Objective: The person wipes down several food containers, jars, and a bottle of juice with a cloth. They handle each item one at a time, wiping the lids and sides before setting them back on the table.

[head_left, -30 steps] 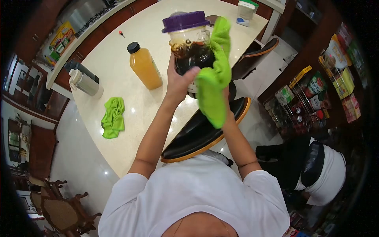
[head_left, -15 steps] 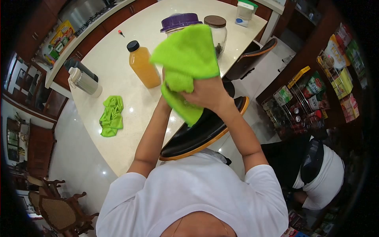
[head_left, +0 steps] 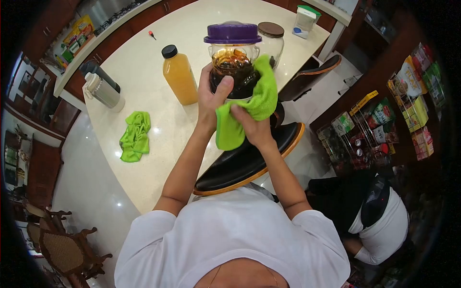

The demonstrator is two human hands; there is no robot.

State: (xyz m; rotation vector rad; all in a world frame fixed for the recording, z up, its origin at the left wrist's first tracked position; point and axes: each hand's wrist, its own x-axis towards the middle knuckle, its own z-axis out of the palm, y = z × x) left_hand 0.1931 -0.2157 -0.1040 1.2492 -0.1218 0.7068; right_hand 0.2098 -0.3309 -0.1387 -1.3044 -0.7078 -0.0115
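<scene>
Pale stone surface (head_left: 158,139) curving away under everything, with a black padded stool seat (head_left: 245,161) tucked against its near edge

Glass jar with purple lid (head_left: 233,60), dark liquid inside, held up above the surface in front of the chest, not resting on anything

Left hand (head_left: 211,96) clamped round the jar's left side, thumb across the glass, carrying its weight

Right hand (head_left: 252,127) closed on a bright green cloth (head_left: 249,113), pressing it against the jar's lower right side; cloth now bunched low on the glass, where 0.5 s ago it was spread up over the whole front and hid the jar, so the wiping seems to have worked down from lid to base

Around: orange juice bottle (head_left: 179,75) with black cap just left of the jar, standing on the surface; a second glass jar with brown lid (head_left: 271,41) behind; a steel flask (head_left: 102,90) lying near the left edge; a second green cloth (head_left: 134,136) crumpled on the surface, well apart from both hands; a small red screwdriver (head_left: 151,34) far back

Another person in a white top (head_left: 382,230) crouched at lower right by the shelves, clear of the hands; nothing between jar and surface
</scene>
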